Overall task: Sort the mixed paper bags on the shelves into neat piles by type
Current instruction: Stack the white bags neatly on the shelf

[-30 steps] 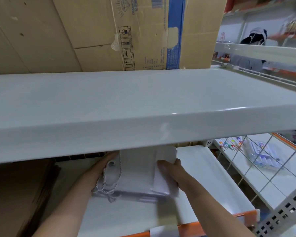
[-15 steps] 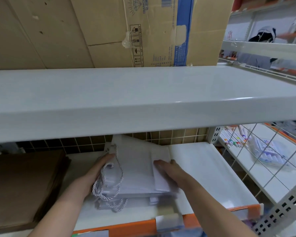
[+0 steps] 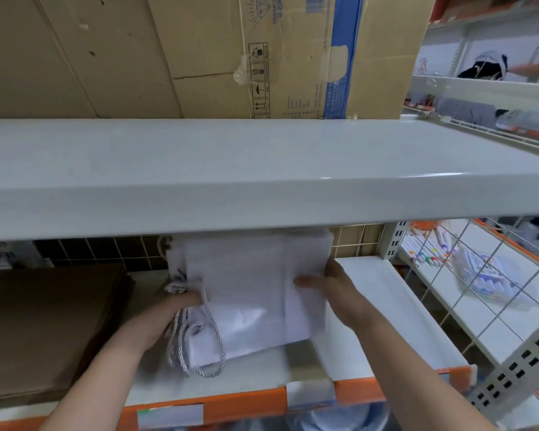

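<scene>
Now both hands clasp smooth, flat white paper bags (image 3: 246, 293) with twisted cords: left hand (image 3: 165, 315) gripping, right hand (image 3: 333, 290) pinching.

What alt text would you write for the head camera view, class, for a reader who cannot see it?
Two hands, left hand and right hand, hold a stack of white paper bags with cord handles on a white lower shelf; brown paper bags lie to the left.
</scene>
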Motion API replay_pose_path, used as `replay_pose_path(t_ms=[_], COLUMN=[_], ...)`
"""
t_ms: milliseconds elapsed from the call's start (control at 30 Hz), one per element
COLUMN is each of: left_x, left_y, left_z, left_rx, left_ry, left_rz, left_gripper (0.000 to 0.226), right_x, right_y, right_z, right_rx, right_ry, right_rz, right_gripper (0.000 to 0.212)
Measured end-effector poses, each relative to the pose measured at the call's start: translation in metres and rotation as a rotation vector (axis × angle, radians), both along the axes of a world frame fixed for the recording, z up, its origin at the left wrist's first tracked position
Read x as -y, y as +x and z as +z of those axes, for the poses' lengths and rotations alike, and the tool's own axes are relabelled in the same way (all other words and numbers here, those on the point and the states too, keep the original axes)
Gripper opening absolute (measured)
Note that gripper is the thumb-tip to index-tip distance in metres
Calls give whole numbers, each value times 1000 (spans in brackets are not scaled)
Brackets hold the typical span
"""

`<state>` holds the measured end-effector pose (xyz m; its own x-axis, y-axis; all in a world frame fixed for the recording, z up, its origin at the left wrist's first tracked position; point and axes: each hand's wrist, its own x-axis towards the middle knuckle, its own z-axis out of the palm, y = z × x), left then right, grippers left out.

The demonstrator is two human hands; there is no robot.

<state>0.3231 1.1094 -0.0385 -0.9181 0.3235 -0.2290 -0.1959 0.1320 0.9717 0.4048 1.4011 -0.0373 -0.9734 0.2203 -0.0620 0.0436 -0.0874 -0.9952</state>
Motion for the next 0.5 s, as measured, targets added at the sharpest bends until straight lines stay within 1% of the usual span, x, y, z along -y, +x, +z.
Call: replay_pose_path(t_ms=[33,67,100,133,167,233,300,333,367,433,500], left_x=[3,6,5,6,6,7,6,5,5,3,3], left_y=[4,5,13,16,22,31,34,33,34,39,37], left_z=[3,-1,-1,-7,-11,-18,-19,-21,-20,-16,-16], left_rx=[-39,-57,-68,-94,-113,-124,-78,-51,-45,-63,-63], left_ry=[-89,-168,-252,-302,-340,-326,-302,-313,-344,-411,-367], left_rz=[-36,-87,-129,-159,-166,-141,-127,-132,-134,-151,-146], left_gripper=[53,46,34,28,29,35,48,55,58,58,74], right_x=[-3,-5,-5,-5,-4,-2,0,0,0,-1,-5], right_y=[4,9,13,17,20,24,24,24,24,24,23], right_z=[3,3,1,-3,-8,-14,-14,-13,-13,-11,-7], right_rx=[9,29,53,76,96,106,100,104,112,119,111], right_ry=[14,37,66,92,110,120,125,131,141,155,165], right_rz=[35,70,110,142,161,170,176,184,194,221,248], right_gripper=[49,46,45,44,44,44,42,42,42,43,43])
